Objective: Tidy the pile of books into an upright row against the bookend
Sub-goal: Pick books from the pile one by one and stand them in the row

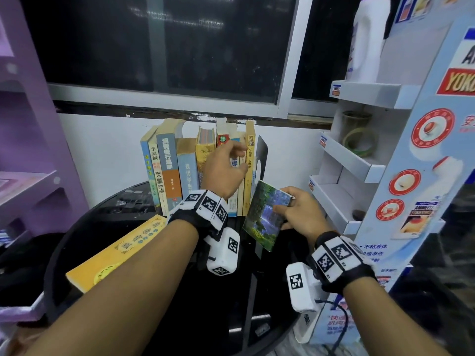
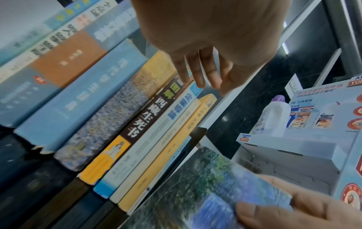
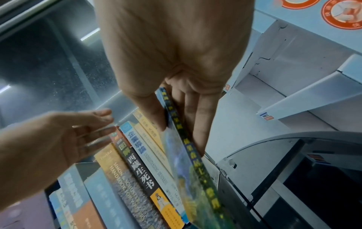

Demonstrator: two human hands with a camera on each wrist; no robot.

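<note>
Several books [image 1: 180,170] stand upright at the back of the black round table [image 1: 180,312], ending at a black bookend [image 1: 262,155] on the right. My left hand [image 1: 243,160] hovers in front of the row's right part, fingers [image 2: 199,74] straight and spread near the book tops; whether they touch is unclear. My right hand [image 1: 282,205] grips a thin book with a green waterfall cover [image 1: 264,214], tilted, just in front of the bookend, thumb on the cover and fingers [image 3: 197,124] behind it. A yellow book [image 1: 115,253] lies flat at the front left of the table.
A white cardboard display shelf [image 1: 359,163] stands close on the right, with tape rolls [image 1: 359,142] and a white bottle [image 1: 367,47]. A purple shelf unit [image 1: 25,150] is at the left. A dark window and white wall are behind the books.
</note>
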